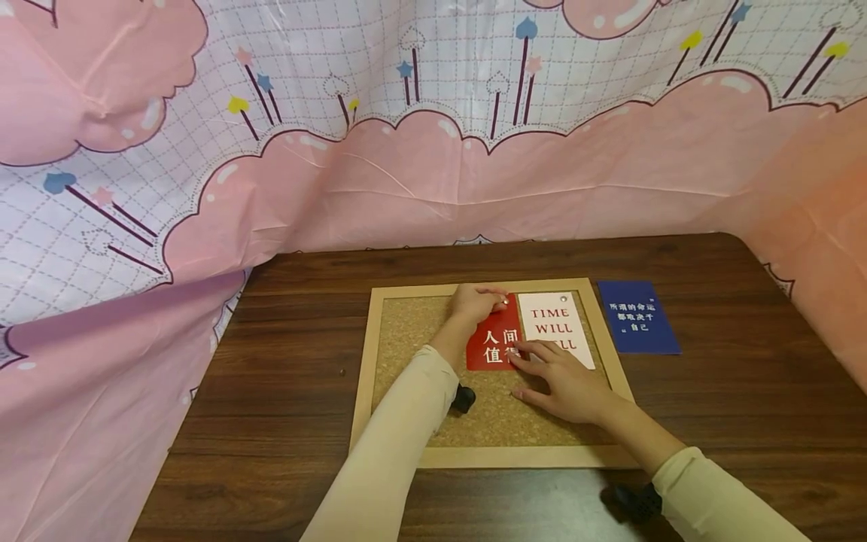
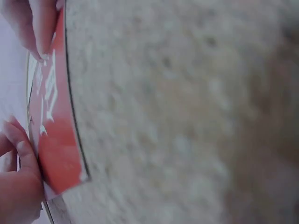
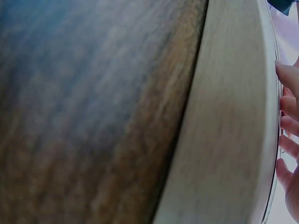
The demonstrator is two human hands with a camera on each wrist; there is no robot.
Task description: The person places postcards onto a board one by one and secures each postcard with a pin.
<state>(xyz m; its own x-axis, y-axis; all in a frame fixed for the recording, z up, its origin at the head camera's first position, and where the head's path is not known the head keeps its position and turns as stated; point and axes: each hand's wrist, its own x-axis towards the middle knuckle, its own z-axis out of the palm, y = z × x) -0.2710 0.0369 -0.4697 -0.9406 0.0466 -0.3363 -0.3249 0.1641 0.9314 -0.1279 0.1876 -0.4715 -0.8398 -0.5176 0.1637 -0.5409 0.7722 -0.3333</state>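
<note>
A red card with white characters lies on a cork board in a pale wooden frame. My left hand is at its top edge, thumb and finger about a small whitish push pin near the upper right corner. With fingers spread, my right hand touches the lower right of the red card and covers part of its lettering. Beside it, a white card with red lettering has a round pin at its top right. The left wrist view shows the red card between both hands.
A blue card with white characters lies on the dark wooden table, right of the board. The board's wooden frame forms a raised border. A pink and white patterned cloth hangs behind and at the sides.
</note>
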